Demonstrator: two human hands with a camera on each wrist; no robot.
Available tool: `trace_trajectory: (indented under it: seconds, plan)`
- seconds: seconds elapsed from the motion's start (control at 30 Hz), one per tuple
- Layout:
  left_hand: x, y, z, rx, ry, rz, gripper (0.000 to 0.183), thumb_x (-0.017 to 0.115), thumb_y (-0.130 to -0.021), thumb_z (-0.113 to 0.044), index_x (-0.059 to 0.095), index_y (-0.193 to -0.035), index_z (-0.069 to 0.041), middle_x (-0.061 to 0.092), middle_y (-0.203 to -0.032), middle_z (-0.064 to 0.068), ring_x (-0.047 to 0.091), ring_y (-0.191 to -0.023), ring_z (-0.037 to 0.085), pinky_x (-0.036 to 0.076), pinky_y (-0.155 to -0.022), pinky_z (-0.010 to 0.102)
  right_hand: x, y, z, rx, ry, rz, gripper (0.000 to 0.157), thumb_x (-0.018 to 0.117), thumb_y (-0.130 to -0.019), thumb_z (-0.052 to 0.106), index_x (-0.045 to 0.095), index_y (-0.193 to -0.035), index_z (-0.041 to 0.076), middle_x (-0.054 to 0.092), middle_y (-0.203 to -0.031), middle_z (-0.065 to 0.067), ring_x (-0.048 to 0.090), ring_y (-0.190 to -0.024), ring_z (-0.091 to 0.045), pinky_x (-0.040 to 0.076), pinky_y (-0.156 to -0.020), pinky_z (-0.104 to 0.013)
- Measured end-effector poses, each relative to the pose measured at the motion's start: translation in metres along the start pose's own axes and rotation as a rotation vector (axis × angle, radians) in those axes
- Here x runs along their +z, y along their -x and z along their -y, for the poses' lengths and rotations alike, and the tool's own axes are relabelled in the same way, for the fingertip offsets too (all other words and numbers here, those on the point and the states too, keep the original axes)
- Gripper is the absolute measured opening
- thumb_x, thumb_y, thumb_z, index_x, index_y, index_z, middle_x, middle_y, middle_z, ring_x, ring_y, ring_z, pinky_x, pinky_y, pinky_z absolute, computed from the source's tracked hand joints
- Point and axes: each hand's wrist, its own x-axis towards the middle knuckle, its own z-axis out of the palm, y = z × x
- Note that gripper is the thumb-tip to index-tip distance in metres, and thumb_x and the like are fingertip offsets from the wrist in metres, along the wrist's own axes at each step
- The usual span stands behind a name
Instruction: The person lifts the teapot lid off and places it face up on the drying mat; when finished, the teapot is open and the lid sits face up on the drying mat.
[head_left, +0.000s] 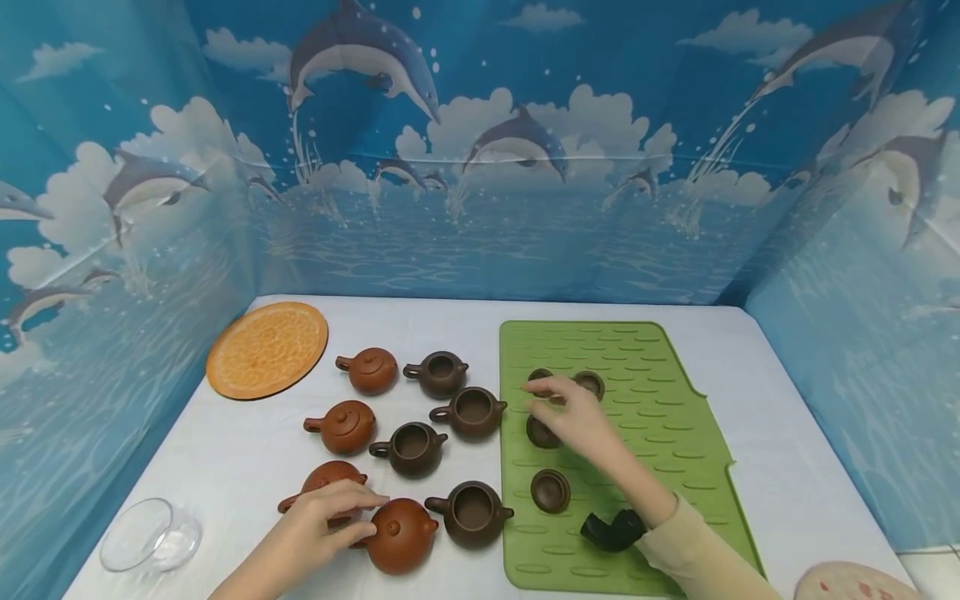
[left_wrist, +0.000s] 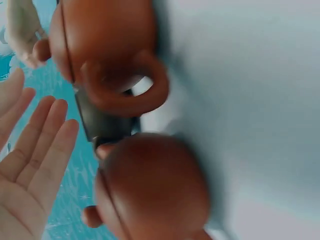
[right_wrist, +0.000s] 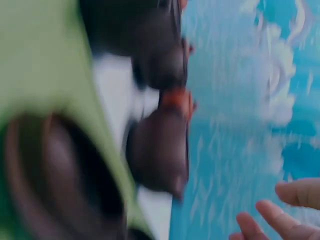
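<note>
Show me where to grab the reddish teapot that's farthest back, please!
Probably pinch its handle, coming from the left. On that reddish teapot, the handle sticks out that way, toward the flat orange mat, and nothing tall stands beside it. I wouldn't grab the top, because the lid might lift off by itself.
</note>
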Motion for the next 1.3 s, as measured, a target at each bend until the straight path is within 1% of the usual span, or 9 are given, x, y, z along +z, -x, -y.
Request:
trace_trajectory:
  seconds: [0.13, 0.23, 0.4, 0.57, 0.73, 0.87, 0.97, 1.13, 1.3]
  plan:
    - [0.009, 0.008, 0.007, -0.021, 0.047, 0.010, 0.032, 0.075, -0.085, -0.036, 0.073, -0.114, -0.022, 0.070, -0.112, -0.007, 0.062, -0.108, 0.006, 0.058, -0.081, 0.024, 0.026, 0.009, 0.024, -0.111, -0.059, 0.115, 0.026, 0.070, -0.092, 0.019, 0.070, -0.117, 0.013, 0.069, -0.117, -0.005, 0.064, -0.110, -0.030, 0.052, -0.098, -0.045]
    - [0.014, 0.011, 0.012, -0.011, 0.050, -0.001, 0.034, 0.078, -0.083, -0.033, 0.073, -0.114, -0.020, 0.069, -0.112, -0.004, 0.063, -0.104, 0.003, 0.058, -0.081, 0.024, 0.045, 0.014, 0.040, -0.199, -0.082, 0.214, 0.024, 0.070, -0.091, 0.022, 0.071, -0.114, 0.014, 0.070, -0.114, -0.002, 0.065, -0.106, -0.027, 0.053, -0.096, -0.040]
    - [0.017, 0.013, 0.018, -0.023, 0.011, -0.022, 0.037, 0.080, -0.080, -0.025, 0.072, -0.116, -0.019, 0.069, -0.113, -0.005, 0.063, -0.099, 0.002, 0.057, -0.082, 0.023, 0.073, 0.021, 0.059, -0.283, -0.107, 0.366, 0.024, 0.070, -0.092, 0.021, 0.071, -0.114, 0.013, 0.070, -0.112, 0.000, 0.065, -0.103, -0.020, 0.054, -0.093, -0.027]
    - [0.020, 0.011, 0.022, -0.090, 0.025, -0.024, 0.035, 0.079, -0.082, -0.023, 0.073, -0.116, -0.020, 0.069, -0.110, -0.005, 0.060, -0.088, -0.003, 0.056, -0.077, 0.020, 0.095, 0.028, 0.072, -0.368, -0.023, 0.456, 0.023, 0.071, -0.091, 0.021, 0.072, -0.113, 0.016, 0.069, -0.109, 0.004, 0.062, -0.097, -0.003, 0.052, -0.086, -0.016]
    - [0.022, 0.011, 0.024, -0.108, 0.045, -0.035, 0.034, 0.079, -0.081, -0.023, 0.073, -0.115, -0.019, 0.068, -0.107, -0.006, 0.058, -0.084, -0.005, 0.055, -0.075, 0.018, 0.110, 0.032, 0.079, -0.455, 0.103, 0.476, 0.020, 0.073, -0.090, 0.019, 0.073, -0.110, 0.017, 0.068, -0.105, 0.007, 0.059, -0.093, 0.004, 0.047, -0.082, -0.009]
    - [0.023, 0.011, 0.023, -0.112, 0.032, -0.048, 0.035, 0.080, -0.080, -0.022, 0.074, -0.114, -0.018, 0.069, -0.108, -0.006, 0.058, -0.085, -0.005, 0.056, -0.078, 0.019, 0.116, 0.034, 0.080, -0.489, 0.164, 0.478, 0.018, 0.074, -0.088, 0.016, 0.074, -0.107, 0.016, 0.069, -0.107, 0.007, 0.060, -0.101, 0.003, 0.045, -0.088, -0.008]
    - [0.023, 0.011, 0.022, -0.128, 0.050, -0.044, 0.035, 0.080, -0.080, -0.021, 0.074, -0.114, -0.017, 0.069, -0.109, -0.004, 0.060, -0.086, -0.004, 0.056, -0.078, 0.019, 0.119, 0.034, 0.081, -0.499, 0.201, 0.480, 0.017, 0.074, -0.088, 0.015, 0.075, -0.105, 0.015, 0.069, -0.108, 0.007, 0.061, -0.105, 0.002, 0.045, -0.092, -0.010]
    - [0.023, 0.012, 0.022, -0.166, 0.109, -0.027, 0.033, 0.080, -0.080, -0.021, 0.075, -0.112, -0.015, 0.070, -0.107, -0.001, 0.063, -0.086, -0.002, 0.056, -0.074, 0.016, 0.125, 0.035, 0.079, -0.532, 0.255, 0.448, 0.015, 0.075, -0.087, 0.017, 0.075, -0.102, 0.016, 0.071, -0.108, 0.009, 0.062, -0.106, 0.002, 0.045, -0.094, -0.011]
    - [0.024, 0.013, 0.023, -0.162, 0.079, -0.038, 0.032, 0.080, -0.080, -0.026, 0.076, -0.110, -0.016, 0.071, -0.103, -0.006, 0.063, -0.089, 0.000, 0.055, -0.074, 0.017, 0.129, 0.037, 0.078, -0.561, 0.268, 0.416, 0.012, 0.075, -0.087, 0.019, 0.075, -0.099, 0.017, 0.072, -0.106, 0.009, 0.063, -0.104, 0.003, 0.045, -0.092, -0.010]
